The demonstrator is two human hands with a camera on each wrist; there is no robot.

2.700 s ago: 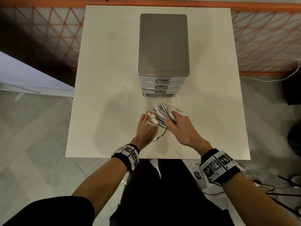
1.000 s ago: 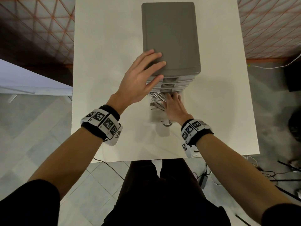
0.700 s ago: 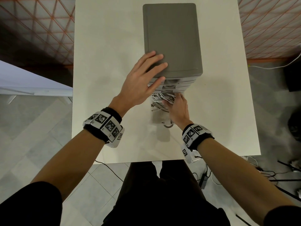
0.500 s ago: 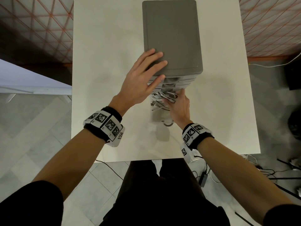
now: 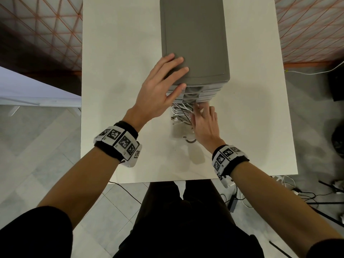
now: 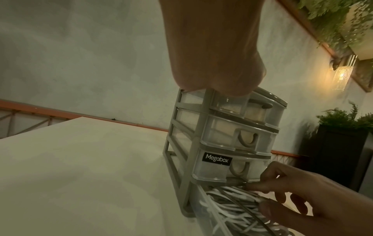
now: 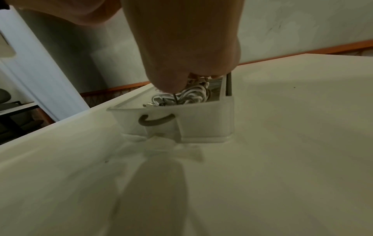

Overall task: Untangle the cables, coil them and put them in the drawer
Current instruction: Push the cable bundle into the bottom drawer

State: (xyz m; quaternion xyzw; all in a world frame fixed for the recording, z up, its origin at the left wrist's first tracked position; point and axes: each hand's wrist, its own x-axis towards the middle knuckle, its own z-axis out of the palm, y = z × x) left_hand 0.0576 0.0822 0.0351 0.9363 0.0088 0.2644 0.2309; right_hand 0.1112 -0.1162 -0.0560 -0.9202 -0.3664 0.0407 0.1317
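Observation:
A bundle of coiled white and grey cables (image 5: 179, 112) lies in the pulled-out bottom drawer (image 5: 176, 135) of a grey drawer unit (image 5: 193, 34). My right hand (image 5: 202, 120) reaches over that drawer from the right, its spread fingers pressing down on the cables (image 6: 228, 206). My left hand (image 5: 167, 75) lies flat on the front left corner of the unit's top, fingers straight, thumb against the top drawer front. In the right wrist view the cables (image 7: 191, 94) show behind the drawer's translucent front wall (image 7: 201, 127) with its curved handle.
The unit stands mid-table on a white table (image 5: 119, 71); its two upper drawers (image 6: 242, 138) are closed. An orange mesh fence (image 5: 307, 25) runs behind and beside the table. Loose cords lie on the floor (image 5: 297, 194) at the right.
Earlier both hands held the bundle above the table before the closed unit. Now it lies in the open bottom drawer, my left hand rests on the unit, and my right fingers have shifted slightly.

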